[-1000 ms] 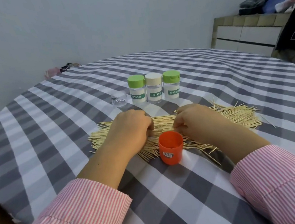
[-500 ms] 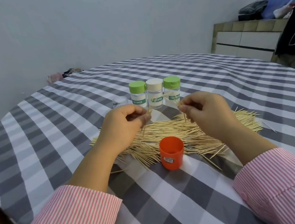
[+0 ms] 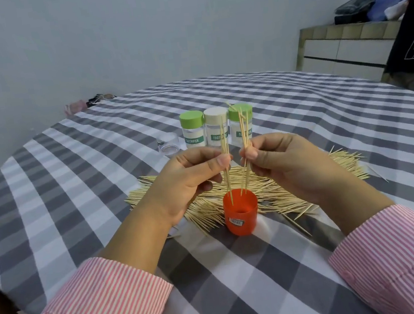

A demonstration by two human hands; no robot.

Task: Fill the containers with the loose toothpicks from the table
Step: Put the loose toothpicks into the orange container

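Note:
An open orange container point(image 3: 241, 212) stands on the checked tablecloth in front of a wide heap of loose toothpicks point(image 3: 277, 187). My left hand point(image 3: 190, 179) pinches a few toothpicks point(image 3: 225, 154) upright, their lower tips just over the orange rim. My right hand point(image 3: 287, 162) pinches another small bunch point(image 3: 245, 149) upright beside them, tips also above the container's mouth. Behind the heap stand three lidded toothpick jars: a green-capped one point(image 3: 192, 130), a white-capped one point(image 3: 216, 127) and a second green-capped one point(image 3: 241, 124).
A small clear cap point(image 3: 168, 143) lies left of the jars. The round table point(image 3: 85, 171) carries a grey-and-white checked cloth. A cabinet point(image 3: 344, 53) with bags on top stands at the back right, next to a person in dark clothes point(image 3: 413, 40).
Both hands lifted off the heap, each with a pinch of toothpicks, turned them upright and brought them over the orange container.

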